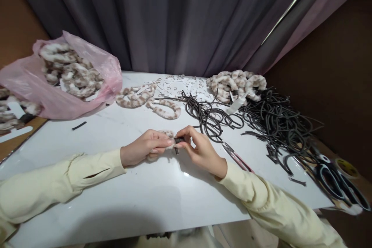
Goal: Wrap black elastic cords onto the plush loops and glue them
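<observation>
At the middle of the table [122, 197] my left hand [145, 147] is closed on a brown-and-white furry tube [166, 133], most of it hidden behind the fingers. A short length of black cord [179, 139] shows at the tube's end, between the two hands. My right hand [203, 153] pinches that cord with thumb and forefinger. A second dark end hangs just below; whether it belongs to the same cord I cannot tell. Pink-handled thread snips [238, 158] lie to the right of my right hand.
Loose black cords [203, 114] and a larger heap [279, 120] spread rightward. Furry loops [165, 109] and white tags [186, 84] lie behind my hands. A pink plastic bag [109, 68] of furry pieces stands at left. Large scissors [331, 182] lie at the right edge.
</observation>
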`<state>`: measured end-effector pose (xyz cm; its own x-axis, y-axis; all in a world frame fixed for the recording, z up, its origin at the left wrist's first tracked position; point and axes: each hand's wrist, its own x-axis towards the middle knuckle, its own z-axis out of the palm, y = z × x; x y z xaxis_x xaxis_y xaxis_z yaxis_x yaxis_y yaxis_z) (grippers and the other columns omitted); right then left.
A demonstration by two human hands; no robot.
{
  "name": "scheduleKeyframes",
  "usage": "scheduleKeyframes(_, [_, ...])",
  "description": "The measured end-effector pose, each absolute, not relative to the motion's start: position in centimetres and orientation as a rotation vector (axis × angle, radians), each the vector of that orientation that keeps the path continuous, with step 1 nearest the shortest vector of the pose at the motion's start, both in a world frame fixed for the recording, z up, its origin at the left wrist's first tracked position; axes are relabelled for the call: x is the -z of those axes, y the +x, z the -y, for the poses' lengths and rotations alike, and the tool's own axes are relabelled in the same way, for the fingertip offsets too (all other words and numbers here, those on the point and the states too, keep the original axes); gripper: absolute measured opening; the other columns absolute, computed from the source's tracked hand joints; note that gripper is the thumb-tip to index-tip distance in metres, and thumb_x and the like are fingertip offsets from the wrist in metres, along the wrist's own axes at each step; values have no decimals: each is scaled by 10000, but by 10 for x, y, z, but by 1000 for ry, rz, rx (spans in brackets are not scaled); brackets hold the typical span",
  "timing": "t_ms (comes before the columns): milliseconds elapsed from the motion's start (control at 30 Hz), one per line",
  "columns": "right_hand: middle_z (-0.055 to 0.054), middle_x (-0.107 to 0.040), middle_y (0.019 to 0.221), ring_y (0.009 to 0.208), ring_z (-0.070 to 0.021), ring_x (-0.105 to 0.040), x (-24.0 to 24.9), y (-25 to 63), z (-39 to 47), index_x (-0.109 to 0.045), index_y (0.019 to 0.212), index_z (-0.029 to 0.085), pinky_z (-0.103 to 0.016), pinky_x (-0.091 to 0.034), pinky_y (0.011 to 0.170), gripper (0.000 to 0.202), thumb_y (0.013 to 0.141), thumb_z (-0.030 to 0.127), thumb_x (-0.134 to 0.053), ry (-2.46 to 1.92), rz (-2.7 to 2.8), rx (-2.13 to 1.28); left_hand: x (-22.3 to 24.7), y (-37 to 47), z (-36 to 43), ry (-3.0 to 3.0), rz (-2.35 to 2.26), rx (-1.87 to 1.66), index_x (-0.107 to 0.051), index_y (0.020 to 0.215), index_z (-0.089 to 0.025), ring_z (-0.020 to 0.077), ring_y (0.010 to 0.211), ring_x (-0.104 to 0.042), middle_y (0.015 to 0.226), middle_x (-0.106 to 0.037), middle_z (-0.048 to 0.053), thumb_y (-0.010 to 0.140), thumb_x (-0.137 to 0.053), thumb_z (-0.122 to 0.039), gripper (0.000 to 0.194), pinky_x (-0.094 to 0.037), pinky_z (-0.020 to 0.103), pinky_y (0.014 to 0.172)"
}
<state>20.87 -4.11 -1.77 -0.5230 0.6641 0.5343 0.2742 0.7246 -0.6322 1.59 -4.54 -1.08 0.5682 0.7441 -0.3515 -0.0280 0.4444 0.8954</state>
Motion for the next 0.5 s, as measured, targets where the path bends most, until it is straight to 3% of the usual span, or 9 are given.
scheduleKeyframes(67, [-60, -561, 880, 742, -141, -514, 12, 213, 39, -471, 995, 159, -271, -445, 663, 120, 881, 179, -499, -708, 2113, -611, 11, 15, 44, 957, -843, -573, -437, 575, -151, 20, 346, -162, 401, -246, -105, 774, -625, -364, 347, -109, 194, 363])
scheduleKeyframes(167, [-105, -555, 931, 862, -196, -502, 2, 219, 38, -468, 1004, 139, -344, -427, 740, 190, 868, 252, -537, -592, 2191, -344, 12, 15, 42, 899, -834, -607, -515, 684, -136, 17, 363, -112, 424, -203, -121, 772, -633, -338, 250, -89, 182, 367])
scheduleKeyframes(333, [-70, -529, 706, 703, -200, -425, 0, 216, 44, -496, 759, 154, -336, -342, 614, 328, 843, 467, -541, -575, 2410, 266, 11, 17, 42, 891, -845, -636, -494, 697, -142, 14, 375, -87, 435, -202, -124, 764, -644, -337, 255, -63, 174, 367])
scheduleKeyframes(500, [-31, -445, 620, 646, -179, -369, 7, 207, 45, -488, 651, 162, -320, -292, 589, 274, 906, 261, -473, -597, 2485, 535, 10, 18, 45, 930, -854, -620, -452, 622, -150, 17, 362, -140, 412, -225, -116, 758, -649, -379, 331, -102, 179, 364])
